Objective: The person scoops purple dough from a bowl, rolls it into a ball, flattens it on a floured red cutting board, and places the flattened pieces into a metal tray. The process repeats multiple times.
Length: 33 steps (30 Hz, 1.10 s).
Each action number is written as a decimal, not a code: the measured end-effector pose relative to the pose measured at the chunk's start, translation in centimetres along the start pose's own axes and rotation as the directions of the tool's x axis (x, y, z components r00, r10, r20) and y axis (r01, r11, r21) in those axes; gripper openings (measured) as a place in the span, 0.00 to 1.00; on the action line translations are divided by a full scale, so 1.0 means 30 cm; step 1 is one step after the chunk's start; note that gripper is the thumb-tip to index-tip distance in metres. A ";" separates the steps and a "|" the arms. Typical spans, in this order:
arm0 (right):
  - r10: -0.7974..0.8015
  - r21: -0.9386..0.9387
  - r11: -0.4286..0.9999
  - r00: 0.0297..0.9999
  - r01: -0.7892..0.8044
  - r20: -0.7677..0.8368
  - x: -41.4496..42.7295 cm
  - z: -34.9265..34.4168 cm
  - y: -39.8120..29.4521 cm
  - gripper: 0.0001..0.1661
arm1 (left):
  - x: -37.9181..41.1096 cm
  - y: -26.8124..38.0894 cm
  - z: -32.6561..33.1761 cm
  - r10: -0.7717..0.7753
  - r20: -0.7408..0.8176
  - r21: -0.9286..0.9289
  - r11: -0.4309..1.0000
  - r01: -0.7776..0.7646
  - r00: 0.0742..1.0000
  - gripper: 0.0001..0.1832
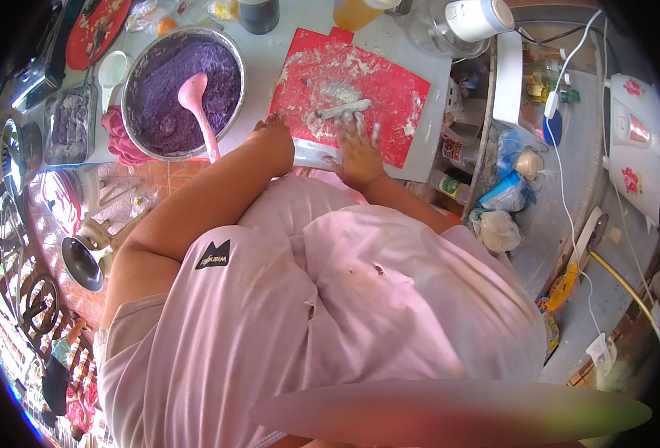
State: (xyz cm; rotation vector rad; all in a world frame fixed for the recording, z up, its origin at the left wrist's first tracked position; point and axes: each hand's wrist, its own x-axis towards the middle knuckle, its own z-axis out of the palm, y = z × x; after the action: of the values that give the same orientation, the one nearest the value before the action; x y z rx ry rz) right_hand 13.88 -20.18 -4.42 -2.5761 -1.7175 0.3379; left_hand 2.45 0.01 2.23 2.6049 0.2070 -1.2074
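Note:
A red cutting board (389, 137) lies before me, strewn with white flour and dough scraps. On it rests a short, flour-coated stick-shaped roll (345, 108). My right hand (359, 148) is laid flat over the board with fingers spread, the fingertips at the roll's near side. My left hand (275, 140) is bent at the board's near left corner; its fingers are mostly hidden, so its grip is unclear. Between the hands, a shiny metal strip (314, 152) runs along the near edge. Left of the board stands a metal pot (239, 106) of purple mash (165, 84) with a pink ladle (194, 92).
A clear container (68, 126) of floured purple pieces, a white measuring cup (114, 70) and a pink cloth (124, 140) lie left of the pot. Behind the board are a yellow-filled jug (358, 14) and a dark cup (259, 15). Shelves with bags (498, 229) stand right.

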 end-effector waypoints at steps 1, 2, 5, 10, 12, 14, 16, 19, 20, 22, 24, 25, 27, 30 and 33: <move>-0.046 0.018 0.999 0.999 0.047 -0.016 0.045 -0.009 -0.014 0.49 | -0.007 0.002 -0.010 0.002 0.018 0.007 1.000 -0.002 1.000 0.38; -0.093 0.035 0.995 0.995 0.094 -0.032 0.099 -0.015 -0.026 0.49 | 0.006 0.001 0.010 -0.016 -0.007 -0.004 1.000 0.016 1.000 0.39; -0.150 -0.067 0.988 0.980 0.142 -0.133 0.357 -0.014 -0.033 0.48 | 0.045 -0.011 0.058 -0.057 -0.041 0.003 0.998 0.057 0.998 0.41; -0.007 0.001 1.000 0.979 0.008 -0.204 0.628 -0.028 -0.018 0.46 | 0.012 -0.003 0.019 -0.050 -0.015 0.062 0.997 0.050 0.999 0.41; -0.013 -0.028 1.000 0.987 0.009 -0.162 0.592 -0.027 -0.025 0.46 | 0.025 -0.007 0.051 -0.060 -0.054 0.057 0.996 0.063 0.997 0.40; -0.019 0.021 1.000 0.993 0.021 -0.116 0.457 -0.020 -0.034 0.48 | 0.029 -0.010 0.053 -0.052 -0.052 0.042 0.998 0.054 0.997 0.38; -0.034 0.025 0.999 0.996 0.037 -0.086 0.270 0.011 -0.024 0.49 | 0.024 -0.007 0.031 -0.025 -0.001 0.026 0.999 0.025 1.000 0.36; -0.026 0.065 0.998 1.000 0.026 -0.010 0.060 0.029 0.004 0.51 | 0.052 -0.004 0.062 -0.049 -0.037 0.019 0.999 0.050 0.998 0.36; -0.013 0.094 0.995 1.000 0.010 0.025 0.017 0.025 0.012 0.51 | 0.053 -0.002 0.069 -0.050 -0.035 0.010 0.999 0.050 0.998 0.36; 0.024 0.081 0.996 1.000 -0.023 -0.004 -0.028 0.010 0.027 0.49 | 0.050 0.001 0.057 -0.052 -0.034 0.002 0.999 0.052 0.998 0.35; 0.021 0.038 0.999 0.999 -0.019 -0.048 -0.029 0.010 0.045 0.47 | 0.048 0.006 0.058 -0.052 -0.034 -0.003 0.999 0.052 0.998 0.36; -0.001 0.008 1.000 0.997 0.001 -0.079 0.002 0.021 0.064 0.47 | 0.046 0.007 0.056 -0.055 -0.032 -0.002 0.998 0.055 0.998 0.36; -0.049 -0.062 0.997 0.989 0.041 -0.138 0.101 0.036 0.101 0.47 | 0.042 0.008 0.051 -0.054 -0.027 0.047 0.997 0.055 0.998 0.37; -0.070 -0.038 0.997 0.981 0.064 -0.179 0.350 -0.011 0.110 0.47 | 0.019 0.014 0.017 -0.062 0.001 0.082 0.995 0.062 0.998 0.38; -0.031 -0.076 0.997 0.988 0.019 -0.153 0.519 -0.034 0.115 0.47 | 0.001 0.019 0.003 -0.067 0.006 0.065 0.996 0.066 0.998 0.40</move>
State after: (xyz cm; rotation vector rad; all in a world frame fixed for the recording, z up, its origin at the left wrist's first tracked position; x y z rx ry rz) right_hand 22.95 -7.18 -6.48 -2.5514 -1.7384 0.0726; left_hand 2.55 -0.54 2.25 2.6682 0.2588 -1.2665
